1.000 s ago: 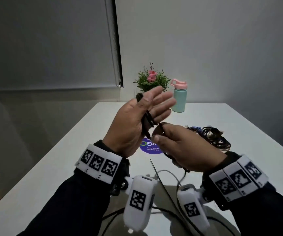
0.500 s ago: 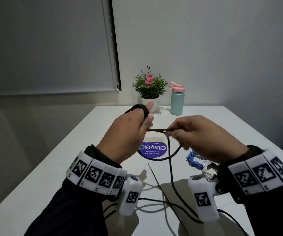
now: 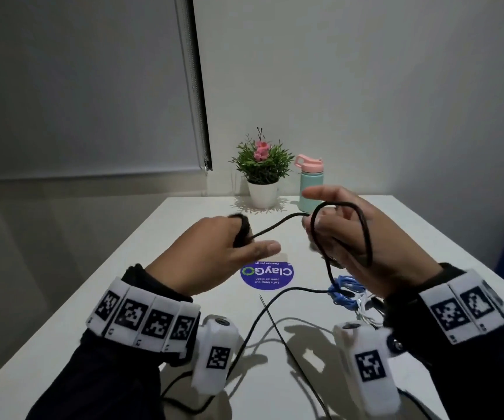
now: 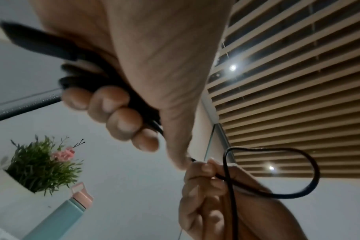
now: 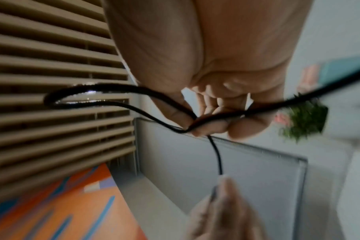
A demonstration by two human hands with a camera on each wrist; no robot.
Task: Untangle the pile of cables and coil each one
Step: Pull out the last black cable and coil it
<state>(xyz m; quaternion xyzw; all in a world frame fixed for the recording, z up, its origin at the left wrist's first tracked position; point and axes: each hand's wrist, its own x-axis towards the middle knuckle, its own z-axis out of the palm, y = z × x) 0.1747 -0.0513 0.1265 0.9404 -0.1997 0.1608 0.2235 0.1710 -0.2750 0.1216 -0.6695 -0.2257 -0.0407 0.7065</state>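
The black cable [image 3: 278, 224] is thin, round and matte. Several turns of it are bunched into a small coil inside the left hand [image 3: 214, 253], and from there a single strand runs right, through the air, to the right hand [image 3: 357, 237]. There it forms one open loop that stands over the back of the hand. Its loose tail drops to the white table [image 3: 123, 298] and trails toward the near edge. A bundle of blue and white cables [image 3: 343, 294] lies on the table just below the right hand, near the purple round sticker [image 3: 267, 274].

Both hands are raised above the table, a little apart, backs toward the head camera. The left hand's fingers [image 4: 121, 120] are curled tight around the coil, thumb extended to the right. The right hand pinches the strand where the loop crosses, fingertips [image 5: 212, 128] pressed together on it, index finger stretched out to the left.
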